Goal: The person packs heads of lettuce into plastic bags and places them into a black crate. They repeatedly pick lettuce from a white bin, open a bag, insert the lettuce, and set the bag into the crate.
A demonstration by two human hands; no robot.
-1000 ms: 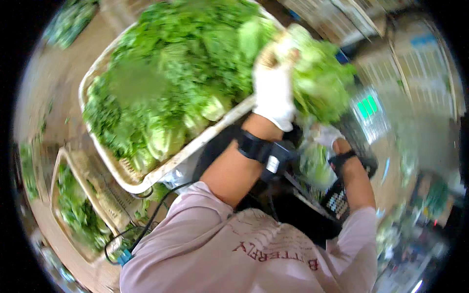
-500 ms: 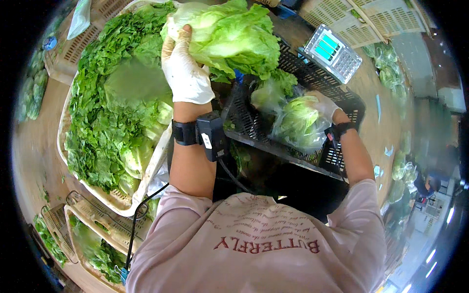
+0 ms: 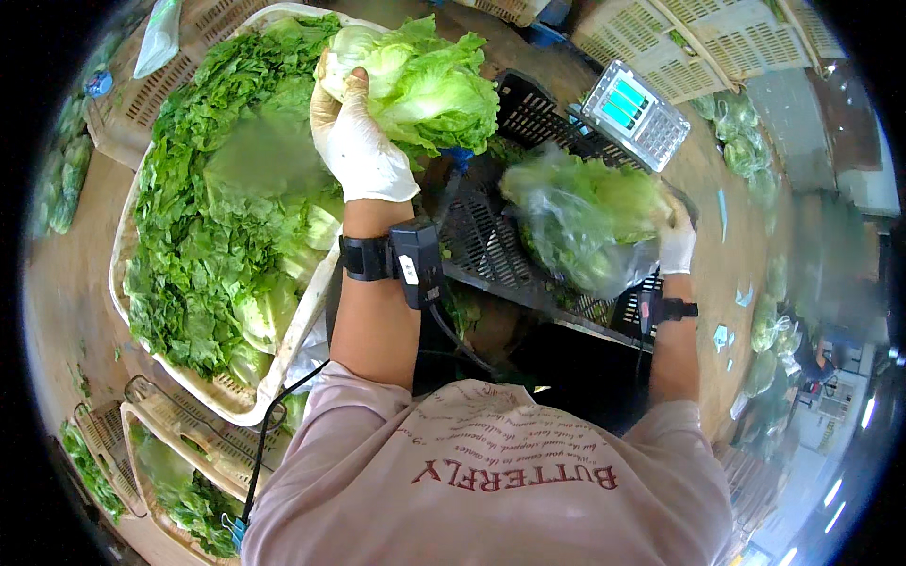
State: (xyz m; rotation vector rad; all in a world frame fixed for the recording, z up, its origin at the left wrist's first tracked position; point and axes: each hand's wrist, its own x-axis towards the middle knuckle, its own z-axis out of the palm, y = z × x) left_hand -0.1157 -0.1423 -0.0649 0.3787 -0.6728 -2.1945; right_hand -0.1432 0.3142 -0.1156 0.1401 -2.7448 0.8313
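Note:
My left hand [image 3: 362,143], in a white glove, grips a loose head of lettuce [image 3: 425,90] by its pale base, thumb on top. The leaves point right. My right hand [image 3: 676,238], also gloved, closes on the right end of a lettuce in a clear plastic bag [image 3: 585,212], which I hold over a black slatted crate [image 3: 483,231]. Some of its fingers are hidden behind the leaves and film. A large pale crate [image 3: 121,269] left of my left arm is heaped with green lettuce [image 3: 203,222].
A digital scale [image 3: 634,115] with a lit display stands behind the black crate. Beige crates [image 3: 708,47] line the far right. Bagged greens [image 3: 746,141] lie on the floor at right. Another crate of greens [image 3: 179,472] sits at lower left. A cable [image 3: 260,443] runs beside my left side.
The bagged lettuce has swung up and turned sideways, with my right hand moving slightly right and down. The loose lettuce has tilted and shifted a little left in my left hand.

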